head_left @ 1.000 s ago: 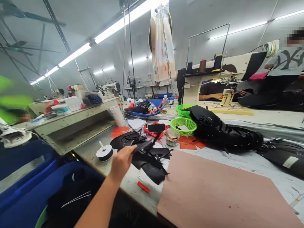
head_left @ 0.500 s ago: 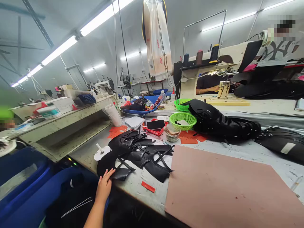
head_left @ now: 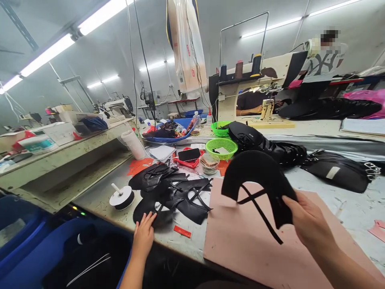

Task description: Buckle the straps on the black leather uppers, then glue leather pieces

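At the far left, below the bench, you have a deep blue plastic bin. On the grey worktable, a white-flanged spool wound with black tape stands near its front edge. Just right of it, your left hand lies open, its straightened fingertips touching the near edge of a pile of black leather-like cut pieces with crossed straps. A small flat red strip lies beside that pile. Behind, a black phone rests on a red plastic tray, left of a round, bright green mesh basket. Over a flat pinkish-brown board, a curved black arch-shaped piece with two crossed straps is held up, tilted, its right end pinched in your right hand, thumb on the near face.
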Tool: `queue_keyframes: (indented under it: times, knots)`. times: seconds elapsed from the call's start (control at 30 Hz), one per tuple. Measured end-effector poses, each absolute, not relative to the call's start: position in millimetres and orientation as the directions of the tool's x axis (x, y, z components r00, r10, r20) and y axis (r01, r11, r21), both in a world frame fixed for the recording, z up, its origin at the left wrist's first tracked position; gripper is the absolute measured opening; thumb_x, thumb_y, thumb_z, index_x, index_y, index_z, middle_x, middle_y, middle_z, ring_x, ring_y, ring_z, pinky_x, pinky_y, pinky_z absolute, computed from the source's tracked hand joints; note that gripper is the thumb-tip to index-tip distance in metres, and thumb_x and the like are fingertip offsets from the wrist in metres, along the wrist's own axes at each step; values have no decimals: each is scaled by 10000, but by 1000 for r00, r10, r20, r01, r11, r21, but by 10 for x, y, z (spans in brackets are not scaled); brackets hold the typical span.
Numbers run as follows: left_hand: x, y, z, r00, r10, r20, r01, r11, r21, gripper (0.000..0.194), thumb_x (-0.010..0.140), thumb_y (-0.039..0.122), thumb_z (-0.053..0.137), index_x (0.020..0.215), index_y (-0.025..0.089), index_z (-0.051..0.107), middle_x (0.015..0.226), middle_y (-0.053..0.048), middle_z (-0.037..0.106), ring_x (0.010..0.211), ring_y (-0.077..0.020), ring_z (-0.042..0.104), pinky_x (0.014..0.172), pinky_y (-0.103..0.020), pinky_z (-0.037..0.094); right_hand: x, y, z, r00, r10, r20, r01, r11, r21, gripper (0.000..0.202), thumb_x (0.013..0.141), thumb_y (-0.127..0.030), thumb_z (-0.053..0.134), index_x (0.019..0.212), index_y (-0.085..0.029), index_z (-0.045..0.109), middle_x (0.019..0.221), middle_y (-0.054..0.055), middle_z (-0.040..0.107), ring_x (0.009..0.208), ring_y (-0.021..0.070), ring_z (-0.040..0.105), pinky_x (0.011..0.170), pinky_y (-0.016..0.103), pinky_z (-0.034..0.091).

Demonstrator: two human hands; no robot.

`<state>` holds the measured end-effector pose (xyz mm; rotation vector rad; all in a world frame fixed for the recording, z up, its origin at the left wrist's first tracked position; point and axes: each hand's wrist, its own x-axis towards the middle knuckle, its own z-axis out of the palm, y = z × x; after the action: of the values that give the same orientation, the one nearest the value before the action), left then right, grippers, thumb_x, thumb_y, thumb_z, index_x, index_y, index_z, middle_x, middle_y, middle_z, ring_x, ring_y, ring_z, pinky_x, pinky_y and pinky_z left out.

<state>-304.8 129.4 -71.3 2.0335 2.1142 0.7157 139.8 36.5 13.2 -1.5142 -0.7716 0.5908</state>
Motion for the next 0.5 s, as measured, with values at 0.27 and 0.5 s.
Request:
queue_keyframes:
  times: [0.27, 0.5]
  knots:
    - [-3129, 1322, -780, -71, 945, 320, 951, -33, 308, 466, 783, 107, 252, 1097, 135, 596, 1293, -99, 521, 1308, -261, 298, 1069, -485, 219, 964, 1011, 418, 293, 694, 657, 617, 388, -685, 390, 836, -205, 344, 1180, -195, 527, 1123, 58, 620, 1039, 209, 558, 896, 354, 430]
    - [-3102, 1314, -757, -54, 940, 338, 970, -30, 239, 423, 865, 325, 294, 1110, 140, 586, 1288, -115, 523, 1276, -286, 356, 1052, -479, 245, -8, 1234, 288, -505, 818, 276, 765, 572, -294, 293, 820, -162, 458, 1079, -177, 596, 1052, 109, 635, 925, 233, 596, 779, 338, 467]
